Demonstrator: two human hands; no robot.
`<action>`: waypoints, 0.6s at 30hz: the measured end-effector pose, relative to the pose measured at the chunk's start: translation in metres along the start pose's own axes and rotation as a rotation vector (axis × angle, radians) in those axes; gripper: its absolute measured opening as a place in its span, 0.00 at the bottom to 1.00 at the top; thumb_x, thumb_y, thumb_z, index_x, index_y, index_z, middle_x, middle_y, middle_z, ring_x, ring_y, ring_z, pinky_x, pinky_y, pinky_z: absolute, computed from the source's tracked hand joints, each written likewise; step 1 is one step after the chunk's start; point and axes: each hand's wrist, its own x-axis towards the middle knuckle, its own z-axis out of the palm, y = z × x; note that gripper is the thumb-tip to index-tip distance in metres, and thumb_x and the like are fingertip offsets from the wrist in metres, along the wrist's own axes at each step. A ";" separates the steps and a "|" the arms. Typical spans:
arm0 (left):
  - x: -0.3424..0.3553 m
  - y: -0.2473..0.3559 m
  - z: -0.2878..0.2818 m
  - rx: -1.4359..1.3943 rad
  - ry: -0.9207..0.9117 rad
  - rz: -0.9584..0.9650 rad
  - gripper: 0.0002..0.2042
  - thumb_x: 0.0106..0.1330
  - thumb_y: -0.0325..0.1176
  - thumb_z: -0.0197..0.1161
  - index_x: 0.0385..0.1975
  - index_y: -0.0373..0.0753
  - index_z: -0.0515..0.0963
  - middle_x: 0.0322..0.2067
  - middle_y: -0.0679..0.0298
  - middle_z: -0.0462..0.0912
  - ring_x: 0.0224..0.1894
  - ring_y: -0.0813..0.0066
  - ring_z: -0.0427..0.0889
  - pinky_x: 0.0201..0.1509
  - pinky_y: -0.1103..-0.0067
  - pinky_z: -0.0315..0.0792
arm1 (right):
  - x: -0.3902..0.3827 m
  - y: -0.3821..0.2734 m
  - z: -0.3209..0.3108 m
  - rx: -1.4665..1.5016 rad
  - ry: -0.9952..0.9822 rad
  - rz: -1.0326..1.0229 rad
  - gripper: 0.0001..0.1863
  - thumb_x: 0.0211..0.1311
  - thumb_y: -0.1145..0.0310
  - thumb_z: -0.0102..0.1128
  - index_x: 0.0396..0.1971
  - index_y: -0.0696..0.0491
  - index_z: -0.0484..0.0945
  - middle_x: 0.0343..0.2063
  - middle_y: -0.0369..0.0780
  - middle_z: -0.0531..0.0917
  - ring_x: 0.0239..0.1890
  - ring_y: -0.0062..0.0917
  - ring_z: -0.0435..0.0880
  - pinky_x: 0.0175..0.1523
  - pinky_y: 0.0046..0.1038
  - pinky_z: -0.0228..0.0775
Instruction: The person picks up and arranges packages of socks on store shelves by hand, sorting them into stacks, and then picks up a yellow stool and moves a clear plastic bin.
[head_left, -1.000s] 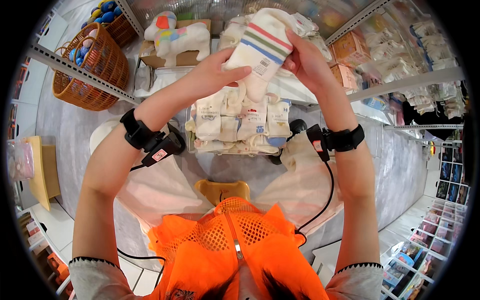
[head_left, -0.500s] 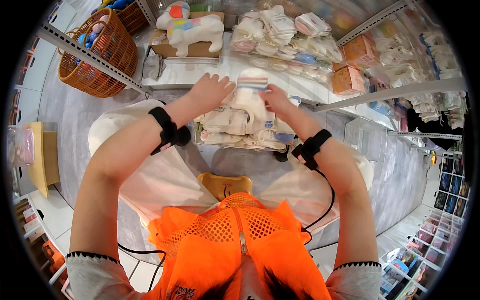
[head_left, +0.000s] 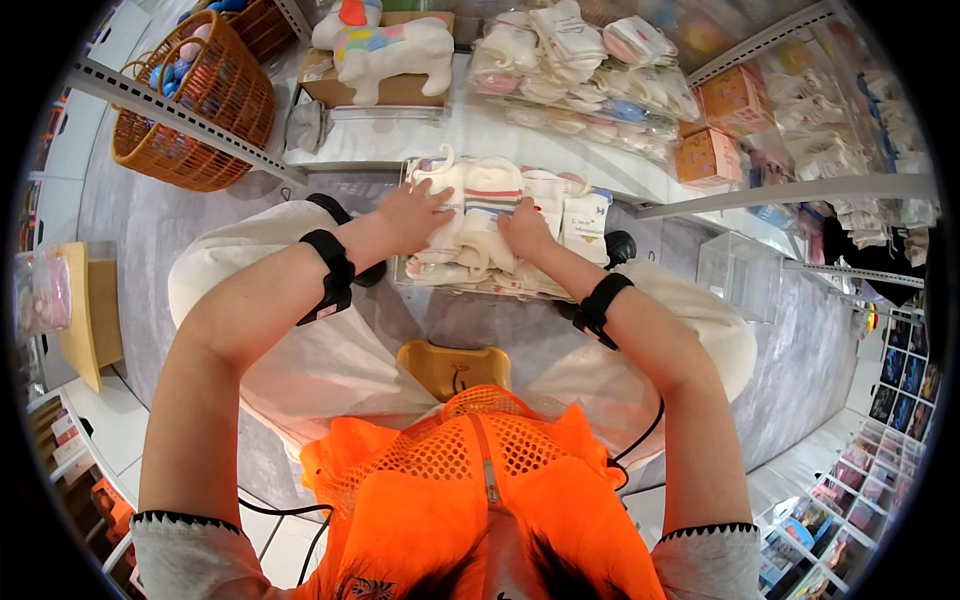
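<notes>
A clear container [head_left: 530, 294] packed with cream socks sits on the floor between my knees. A striped sock [head_left: 492, 180] with pink and dark bands lies on top of the middle stack. My left hand [head_left: 415, 215] rests on the socks at the left, fingers spread. My right hand [head_left: 525, 225] has its fingers curled onto the striped sock's right side. Several printed cream socks [head_left: 585, 220] show at the container's right.
A shelf [head_left: 540, 150] behind holds bagged socks [head_left: 565, 55], a white stuffed dog [head_left: 395, 55] and orange boxes [head_left: 707, 157]. Wicker baskets [head_left: 195, 140] stand left behind a metal rail. A clear bin [head_left: 740, 280] is on the right, a yellow object [head_left: 450, 365] between my legs.
Both hands have come down toward me from the raised position, bringing the striped sock from the air onto the pile in the container. My left hand has let go of it and spread its fingers.
</notes>
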 end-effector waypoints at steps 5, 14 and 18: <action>0.015 0.002 -0.010 0.032 0.010 -0.060 0.23 0.48 0.38 0.63 0.46 0.44 0.71 0.56 0.60 0.62 0.54 0.59 0.65 0.54 0.65 0.61 | -0.020 -0.011 -0.018 -0.498 0.298 -0.456 0.30 0.48 0.59 0.59 0.50 0.59 0.63 0.55 0.52 0.60 0.56 0.42 0.63 0.55 0.39 0.59; 0.012 0.009 -0.018 0.066 -0.134 -0.052 0.29 0.48 0.40 0.64 0.54 0.47 0.66 0.61 0.62 0.56 0.60 0.58 0.58 0.57 0.68 0.60 | -0.008 0.003 0.004 -0.773 0.165 -0.901 0.40 0.54 0.47 0.49 0.60 0.58 0.52 0.62 0.50 0.46 0.65 0.44 0.40 0.66 0.43 0.35; 0.009 0.005 -0.015 0.043 -0.213 0.003 0.31 0.48 0.43 0.64 0.56 0.48 0.65 0.63 0.65 0.50 0.63 0.55 0.51 0.59 0.67 0.58 | 0.002 0.008 0.010 -0.796 0.107 -0.885 0.41 0.56 0.43 0.44 0.61 0.58 0.49 0.63 0.50 0.43 0.66 0.44 0.37 0.66 0.43 0.31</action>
